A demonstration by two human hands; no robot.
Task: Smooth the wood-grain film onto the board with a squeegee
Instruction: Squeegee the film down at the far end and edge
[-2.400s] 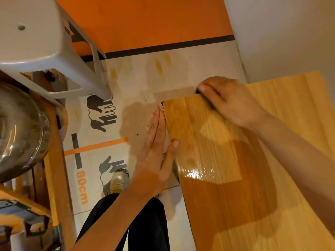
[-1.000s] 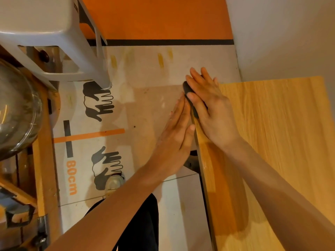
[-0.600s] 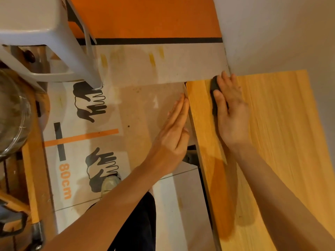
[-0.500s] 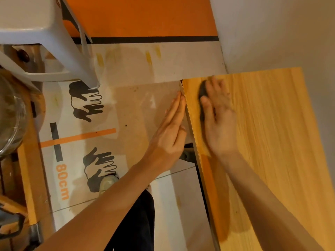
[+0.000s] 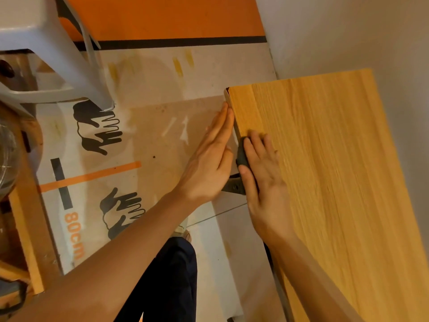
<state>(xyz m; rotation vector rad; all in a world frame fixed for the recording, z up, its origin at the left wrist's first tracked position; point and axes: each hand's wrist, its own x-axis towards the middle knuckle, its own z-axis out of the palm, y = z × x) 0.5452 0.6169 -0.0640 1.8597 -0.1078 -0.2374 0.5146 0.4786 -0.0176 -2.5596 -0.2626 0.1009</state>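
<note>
A board [image 5: 332, 159] covered in light wood-grain film fills the right side. My right hand [image 5: 263, 175] lies on its left edge and holds a small dark squeegee [image 5: 242, 154] under the fingers and thumb, pressed against that edge. My left hand [image 5: 212, 159] is flat with straight fingers, its fingertips touching the board's left side face near the far corner. Most of the squeegee is hidden under my right hand.
A grey plastic stool [image 5: 46, 54] stands at the upper left. Printed cardboard [image 5: 92, 182] with hand marks and "80cm" covers the floor. A metal bracket [image 5: 233, 187] shows under the board's edge. A pale wall [image 5: 348, 31] borders the board's far side.
My right hand has slid the squeegee back along the board's left edge, from near the far corner toward me. My left hand has stayed flat against the side face.
</note>
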